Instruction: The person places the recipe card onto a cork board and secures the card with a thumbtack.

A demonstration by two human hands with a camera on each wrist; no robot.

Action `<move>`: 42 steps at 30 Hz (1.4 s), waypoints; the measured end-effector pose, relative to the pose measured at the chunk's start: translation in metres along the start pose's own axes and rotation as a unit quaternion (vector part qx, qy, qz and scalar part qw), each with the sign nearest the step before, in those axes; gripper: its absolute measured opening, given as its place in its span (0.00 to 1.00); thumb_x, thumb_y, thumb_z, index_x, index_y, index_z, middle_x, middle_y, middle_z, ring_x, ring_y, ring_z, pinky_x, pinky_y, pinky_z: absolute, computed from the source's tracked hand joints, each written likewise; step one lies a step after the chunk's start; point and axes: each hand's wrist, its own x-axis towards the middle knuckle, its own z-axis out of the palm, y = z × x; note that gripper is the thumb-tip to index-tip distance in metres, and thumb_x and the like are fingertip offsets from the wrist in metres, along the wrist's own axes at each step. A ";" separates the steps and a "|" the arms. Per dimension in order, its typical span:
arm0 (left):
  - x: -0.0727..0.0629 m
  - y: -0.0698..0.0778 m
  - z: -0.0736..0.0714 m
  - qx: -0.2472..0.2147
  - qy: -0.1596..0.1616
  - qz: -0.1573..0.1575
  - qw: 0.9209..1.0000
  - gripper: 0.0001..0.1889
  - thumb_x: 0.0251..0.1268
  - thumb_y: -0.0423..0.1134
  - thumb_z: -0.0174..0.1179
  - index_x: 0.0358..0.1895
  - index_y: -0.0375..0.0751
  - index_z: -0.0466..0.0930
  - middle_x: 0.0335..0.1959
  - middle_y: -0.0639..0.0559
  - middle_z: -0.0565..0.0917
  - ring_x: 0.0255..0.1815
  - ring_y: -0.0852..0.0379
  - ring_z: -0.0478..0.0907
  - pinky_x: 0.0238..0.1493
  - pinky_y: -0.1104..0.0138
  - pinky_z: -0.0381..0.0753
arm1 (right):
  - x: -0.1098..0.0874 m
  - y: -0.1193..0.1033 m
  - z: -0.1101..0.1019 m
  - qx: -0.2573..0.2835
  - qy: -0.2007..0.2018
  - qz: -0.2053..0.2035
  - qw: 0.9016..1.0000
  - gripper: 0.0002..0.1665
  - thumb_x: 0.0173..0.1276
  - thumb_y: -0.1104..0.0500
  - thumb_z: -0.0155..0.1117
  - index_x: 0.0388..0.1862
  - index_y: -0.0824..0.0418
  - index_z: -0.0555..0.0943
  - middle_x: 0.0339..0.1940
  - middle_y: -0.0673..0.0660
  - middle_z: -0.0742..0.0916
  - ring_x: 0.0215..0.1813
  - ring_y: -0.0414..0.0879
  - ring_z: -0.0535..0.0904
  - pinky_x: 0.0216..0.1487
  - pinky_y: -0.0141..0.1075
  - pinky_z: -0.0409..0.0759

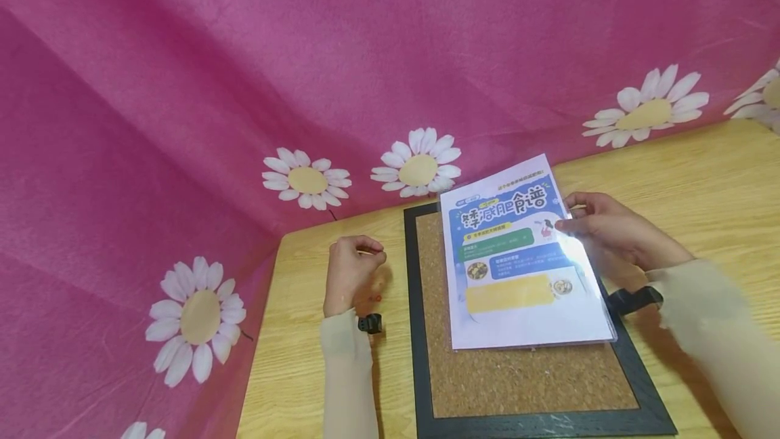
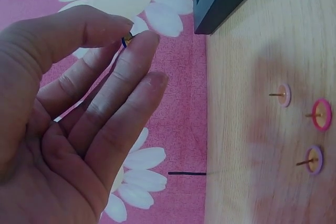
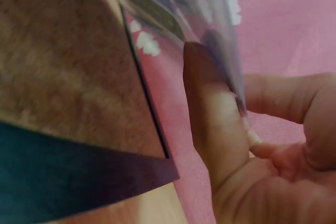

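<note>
My right hand [image 1: 618, 229] pinches the right edge of a laminated sheet [image 1: 502, 324] printed with a blue, green and yellow poster. The sheet is held over a black-framed cork board [image 1: 475, 385] and hides much of its middle. In the right wrist view, thumb and fingers grip the clear plastic edge of the sheet [image 3: 210, 9]. Left of the board, my left hand [image 1: 353, 273] is raised above the table. In the left wrist view, its thumb and fingertip pinch a small thumbtack [image 2: 127, 39], mostly hidden by the fingers.
Several thumbtacks lie point up on the wooden table [image 1: 292, 330], among them a pink-rimmed thumbtack [image 2: 321, 114] and a lilac-rimmed thumbtack [image 2: 314, 160]. A pink cloth [image 1: 183, 120] with white daisies hangs behind the table and on its left.
</note>
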 end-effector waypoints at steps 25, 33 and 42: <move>0.003 0.003 -0.001 -0.008 -0.010 0.014 1.000 0.02 0.61 0.33 0.73 0.35 0.39 0.91 0.34 0.47 0.92 0.29 0.58 0.85 0.31 0.70 0.80 | 0.002 0.008 0.011 -0.185 -0.043 0.016 0.982 0.11 0.70 0.62 0.67 0.40 0.71 0.80 0.22 0.50 0.82 0.27 0.41 0.78 0.28 0.34 0.79; 0.003 0.005 0.000 -0.011 -0.018 0.015 1.000 0.02 0.62 0.33 0.72 0.37 0.40 0.91 0.34 0.47 0.91 0.28 0.58 0.84 0.29 0.70 0.80 | 0.002 0.007 0.013 -0.203 -0.046 0.008 0.978 0.08 0.68 0.63 0.69 0.35 0.69 0.80 0.21 0.49 0.80 0.22 0.39 0.73 0.26 0.31 0.74; 0.005 0.005 0.000 -0.026 -0.032 0.024 0.999 0.03 0.63 0.33 0.72 0.38 0.39 0.91 0.35 0.47 0.91 0.29 0.59 0.86 0.28 0.71 0.79 | 0.002 0.003 0.012 -0.196 -0.071 0.020 0.978 0.09 0.67 0.62 0.70 0.31 0.66 0.80 0.20 0.49 0.81 0.22 0.39 0.75 0.26 0.31 0.77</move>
